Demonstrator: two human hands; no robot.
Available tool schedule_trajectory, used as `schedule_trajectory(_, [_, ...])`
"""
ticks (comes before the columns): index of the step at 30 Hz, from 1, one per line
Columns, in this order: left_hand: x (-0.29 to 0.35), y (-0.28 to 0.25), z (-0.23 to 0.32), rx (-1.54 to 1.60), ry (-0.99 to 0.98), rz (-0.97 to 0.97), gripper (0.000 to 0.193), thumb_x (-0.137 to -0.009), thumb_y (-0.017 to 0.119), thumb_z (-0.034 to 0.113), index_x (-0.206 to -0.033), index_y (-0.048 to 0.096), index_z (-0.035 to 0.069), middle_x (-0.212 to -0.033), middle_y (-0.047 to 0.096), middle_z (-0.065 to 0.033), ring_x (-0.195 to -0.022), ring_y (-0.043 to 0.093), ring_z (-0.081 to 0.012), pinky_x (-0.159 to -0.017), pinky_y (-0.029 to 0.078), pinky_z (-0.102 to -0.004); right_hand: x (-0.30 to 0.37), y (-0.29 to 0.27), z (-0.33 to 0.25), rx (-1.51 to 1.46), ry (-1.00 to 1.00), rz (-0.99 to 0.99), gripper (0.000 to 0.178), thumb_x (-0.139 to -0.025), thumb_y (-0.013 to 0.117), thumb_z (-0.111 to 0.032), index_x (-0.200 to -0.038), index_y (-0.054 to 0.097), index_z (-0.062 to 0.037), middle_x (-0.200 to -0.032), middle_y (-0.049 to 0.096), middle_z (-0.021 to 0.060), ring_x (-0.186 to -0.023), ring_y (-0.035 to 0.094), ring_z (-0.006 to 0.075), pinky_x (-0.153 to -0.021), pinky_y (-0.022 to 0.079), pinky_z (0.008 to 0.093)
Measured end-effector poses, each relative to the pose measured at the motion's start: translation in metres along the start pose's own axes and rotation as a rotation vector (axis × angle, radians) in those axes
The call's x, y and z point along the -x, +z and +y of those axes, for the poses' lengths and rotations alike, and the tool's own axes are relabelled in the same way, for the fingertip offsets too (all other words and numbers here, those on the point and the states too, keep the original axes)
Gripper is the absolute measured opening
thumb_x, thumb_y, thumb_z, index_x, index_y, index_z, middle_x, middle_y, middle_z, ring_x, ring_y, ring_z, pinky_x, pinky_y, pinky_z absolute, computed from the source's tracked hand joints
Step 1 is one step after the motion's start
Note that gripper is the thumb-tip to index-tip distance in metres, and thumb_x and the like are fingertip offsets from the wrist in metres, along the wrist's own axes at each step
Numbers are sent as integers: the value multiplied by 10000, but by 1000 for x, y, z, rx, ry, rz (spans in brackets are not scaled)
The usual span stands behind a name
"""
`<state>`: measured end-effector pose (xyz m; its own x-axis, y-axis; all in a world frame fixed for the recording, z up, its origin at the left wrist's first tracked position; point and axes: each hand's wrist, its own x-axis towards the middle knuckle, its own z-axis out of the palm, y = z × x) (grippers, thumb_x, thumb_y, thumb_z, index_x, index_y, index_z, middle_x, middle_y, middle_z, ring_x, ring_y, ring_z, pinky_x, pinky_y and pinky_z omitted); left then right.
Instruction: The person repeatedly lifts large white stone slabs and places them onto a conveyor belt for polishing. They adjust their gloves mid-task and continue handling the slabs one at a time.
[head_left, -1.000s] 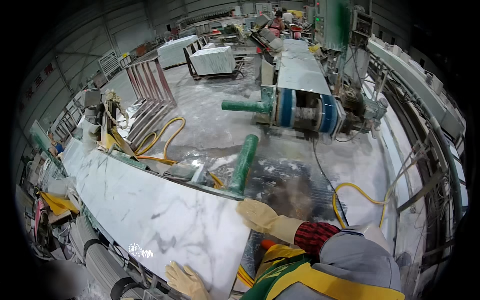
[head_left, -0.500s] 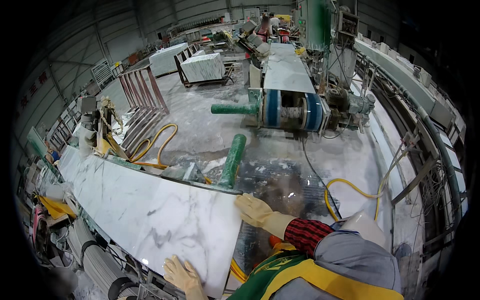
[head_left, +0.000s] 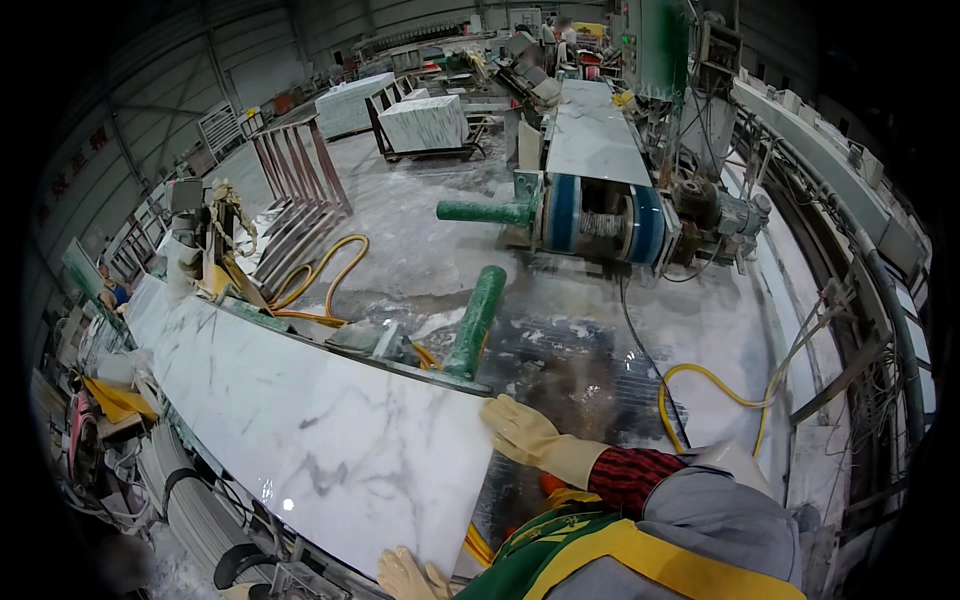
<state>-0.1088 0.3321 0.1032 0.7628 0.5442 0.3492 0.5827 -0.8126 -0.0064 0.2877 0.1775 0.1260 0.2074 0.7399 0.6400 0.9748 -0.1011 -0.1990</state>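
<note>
The slab (head_left: 330, 420) lies along the bench (head_left: 462, 382), reaching the bench's right-hand end, and I have a gloved hand near each corner there. My left hand (head_left: 408, 574) is at the near corner, fingers somewhat spread over the stone, pinching nothing that shows. My right hand (head_left: 522, 430) is at the far corner, fingers side by side against the edge; the thumb is hidden, so I cannot tell whether I am gripping from below. I judge the step in hand to be steadying or guiding the slab by its end; a next move would seem to call for even pressure from both hands, with care at those corners.

The stone is white, grey-veined and glossy, with small glints toward its near edge. A green post (head_left: 475, 322) juts out from the bench's far edge, near my right hand. Beyond, a yellow hose (head_left: 350, 239) loops over the grey, wet-looking floor (head_left: 400, 210). A far slab (head_left: 597, 140) lies above blue wheels (head_left: 565, 215); left of it stand pale blocks (head_left: 425, 125) and a reddish rack (head_left: 331, 166)
</note>
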Motion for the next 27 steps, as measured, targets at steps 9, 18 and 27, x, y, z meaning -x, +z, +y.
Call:
schedule_trajectory(9, [-47,11,-36,90,-88,-120,597,-1086,572,368,-1574,520,28,-1662,453,-278,-1532,397,-491,-1244,283,-639,7,3,7,3,-54,11,624,-918,719,-213,-1449,553,70,-1408,592,273,-1286,579,452,-1143,480,510])
schedule_trajectory(18, [-165,32,-80,-153,-597,-306,594,-1136,483,463,-1666,429,201,-1770,365,-105,-1616,346,-362,-1268,292,-623,19,3,10,2,18,-80,647,-933,723,-217,-1469,528,89,-1433,577,252,-1326,561,438,-1199,449,514])
schedule_trajectory(27, [-200,33,-97,-140,-665,-357,583,-1159,435,470,-1692,404,237,-1804,308,-60,-1651,282,-306,-1313,244,-545,10,-16,5,-48,29,-110,547,-923,716,-171,-1409,566,31,-1369,597,232,-1297,569,426,-1116,503,489])
